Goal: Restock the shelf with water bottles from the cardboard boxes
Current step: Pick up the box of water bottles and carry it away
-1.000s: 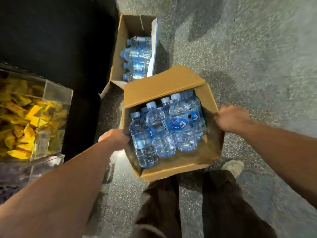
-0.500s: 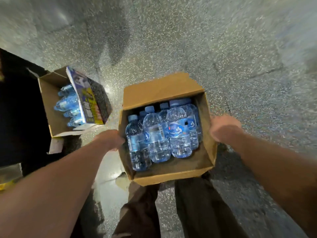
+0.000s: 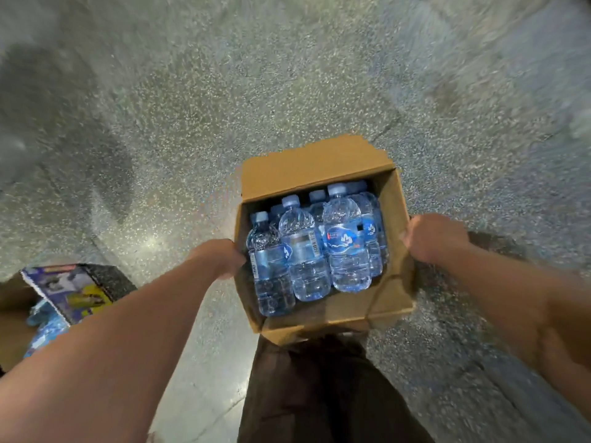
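The water bottles (image 3: 319,251) lie packed in the open cardboard box (image 3: 313,167), held above the floor (image 3: 287,75); left hand (image 3: 217,257) and right hand (image 3: 435,238) each grip a side wall. The second box (image 3: 14,318) has slid to the lower-left edge: the carry is probably heading for an unseen shelf

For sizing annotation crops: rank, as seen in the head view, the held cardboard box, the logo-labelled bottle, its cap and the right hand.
1. held cardboard box
2. logo-labelled bottle and right hand: too alike to rank
3. cap
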A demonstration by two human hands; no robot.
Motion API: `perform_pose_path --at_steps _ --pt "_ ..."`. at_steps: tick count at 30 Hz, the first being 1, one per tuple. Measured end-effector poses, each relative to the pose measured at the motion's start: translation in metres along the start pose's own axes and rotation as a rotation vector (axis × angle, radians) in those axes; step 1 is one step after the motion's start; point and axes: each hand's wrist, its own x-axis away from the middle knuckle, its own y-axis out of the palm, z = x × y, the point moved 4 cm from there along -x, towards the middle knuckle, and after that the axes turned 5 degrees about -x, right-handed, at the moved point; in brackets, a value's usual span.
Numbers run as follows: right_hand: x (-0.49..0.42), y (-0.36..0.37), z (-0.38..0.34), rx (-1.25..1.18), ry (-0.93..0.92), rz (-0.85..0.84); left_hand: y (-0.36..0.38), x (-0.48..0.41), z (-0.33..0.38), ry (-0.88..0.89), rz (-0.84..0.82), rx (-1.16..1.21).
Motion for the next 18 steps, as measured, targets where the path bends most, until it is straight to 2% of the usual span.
perform_pose_path --at_steps 5,12,18 --pt "-0.012 -0.023 0.02 0.043 0.116 0.004 -0.046 -0.029 0.027 0.049 0.049 -0.07" --pt "-0.03 -0.057 0.039 -0.082 0.183 -0.014 -0.108 -0.06 0.047 0.139 0.024 -0.191" --pt "-0.049 -0.057 0.074 -0.15 0.215 -0.053 -0.161 -0.069 0.094 0.229 0.065 -0.456"
